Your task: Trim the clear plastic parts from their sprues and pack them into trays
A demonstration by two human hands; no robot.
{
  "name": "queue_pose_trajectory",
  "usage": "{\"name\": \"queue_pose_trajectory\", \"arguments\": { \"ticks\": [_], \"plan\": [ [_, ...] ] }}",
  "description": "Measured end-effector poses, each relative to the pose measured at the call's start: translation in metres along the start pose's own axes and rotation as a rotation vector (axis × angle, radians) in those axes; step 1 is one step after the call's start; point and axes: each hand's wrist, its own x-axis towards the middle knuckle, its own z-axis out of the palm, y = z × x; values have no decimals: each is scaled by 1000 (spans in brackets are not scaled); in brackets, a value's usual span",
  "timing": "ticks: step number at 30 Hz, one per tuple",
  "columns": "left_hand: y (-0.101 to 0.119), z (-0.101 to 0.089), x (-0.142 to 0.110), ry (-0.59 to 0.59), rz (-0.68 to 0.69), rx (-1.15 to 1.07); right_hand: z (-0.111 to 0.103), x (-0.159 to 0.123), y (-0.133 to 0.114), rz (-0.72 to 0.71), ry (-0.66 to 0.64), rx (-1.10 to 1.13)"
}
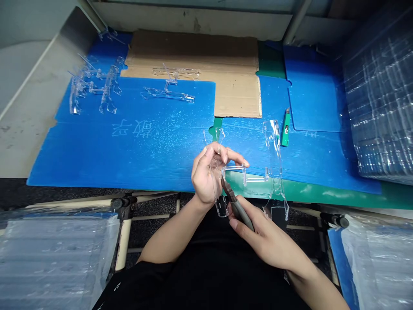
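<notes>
My left hand (pixel 206 172) has its fingers curled around one side of a clear plastic moulded part (pixel 275 159), whose two long pieces are joined by a thin stepped runner (pixel 254 179). The far long piece hangs out to the right, over the bench edge. In my right hand (pixel 254 228) are cutting pliers (pixel 238 207) with grey handles. Their dark jaws touch or nearly touch the runner where it meets the piece in my left hand; whether they are closed on it I cannot tell.
Similar clear parts (pixel 171 93) lie on the blue sheet (pixel 97 159), with more clear parts (pixel 108 88) at far left. Behind lies brown cardboard (pixel 193 47). A green cutter knife (pixel 285 129) rests at right, near stacked clear trays (pixel 380 94). More wrapped trays (pixel 54 258) flank me.
</notes>
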Motion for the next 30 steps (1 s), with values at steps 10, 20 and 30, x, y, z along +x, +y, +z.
{"name": "queue_pose_trajectory", "arguments": {
  "ticks": [10,20,30],
  "plan": [
    [0,10,-3,30,-54,-122,0,7,14,-80,-67,190],
    [0,15,-9,19,8,-55,5,-3,21,-105,-28,158],
    [-1,21,-12,36,35,36,5,-10,23,-113,-6,125]
  ]
}}
